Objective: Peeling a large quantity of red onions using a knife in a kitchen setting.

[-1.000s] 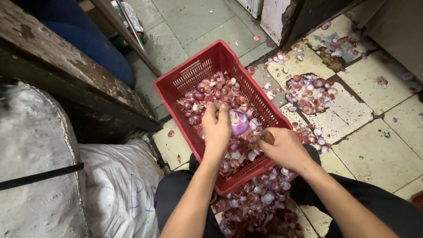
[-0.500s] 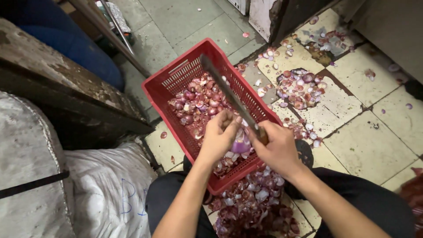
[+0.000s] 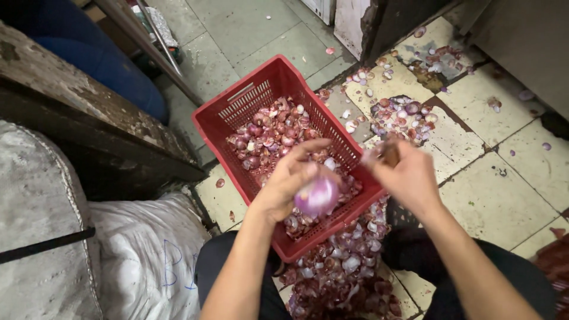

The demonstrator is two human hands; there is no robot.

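Grimy tiles [image 3: 510, 178], papery round onion [image 3: 318, 196]

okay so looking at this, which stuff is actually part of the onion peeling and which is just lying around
In use:
- left hand, holding a peeled purple onion
- right hand, gripping a blurred brown handle
- red crate of onions
- heap of skins on the floor

Lying about:
- white sacks
- worn wooden bench
- blue container
- metal rod
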